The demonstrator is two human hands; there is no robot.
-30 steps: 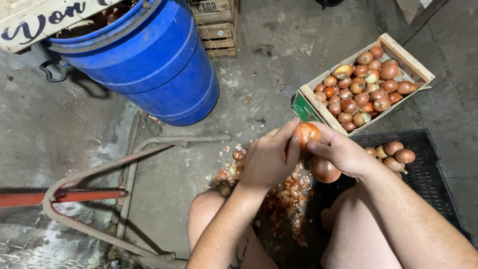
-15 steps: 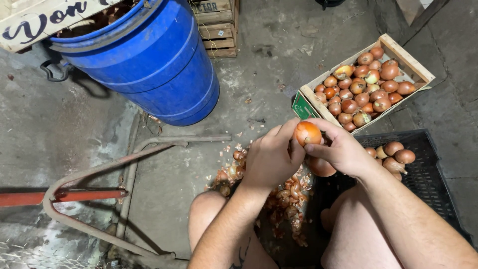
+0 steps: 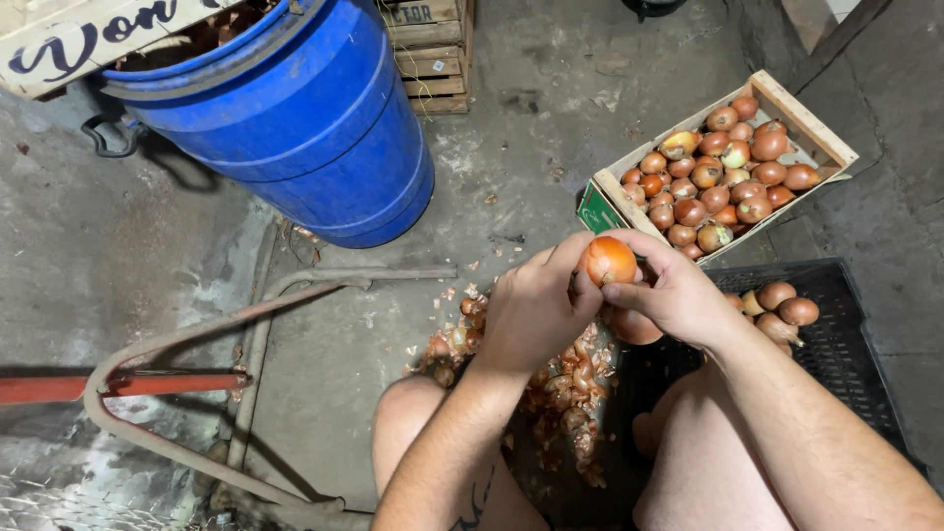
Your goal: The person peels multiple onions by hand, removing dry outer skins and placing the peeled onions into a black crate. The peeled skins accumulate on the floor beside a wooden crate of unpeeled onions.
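An orange onion is held up between both my hands above my knees. My left hand grips its left side with thumb and fingers. My right hand pinches it from the right; a second onion shows just under that hand's palm. Below the hands, a pile of loose onion skins lies on the concrete floor between my legs.
A wooden crate full of onions sits at the upper right. A black plastic crate with a few onions lies at right. A big blue barrel stands at upper left, a bent metal frame with a red bar at left.
Both hands have kept working on the onion, which sits slightly higher between the fingertips; my right fingers have shifted over its right side. Nothing else moved.
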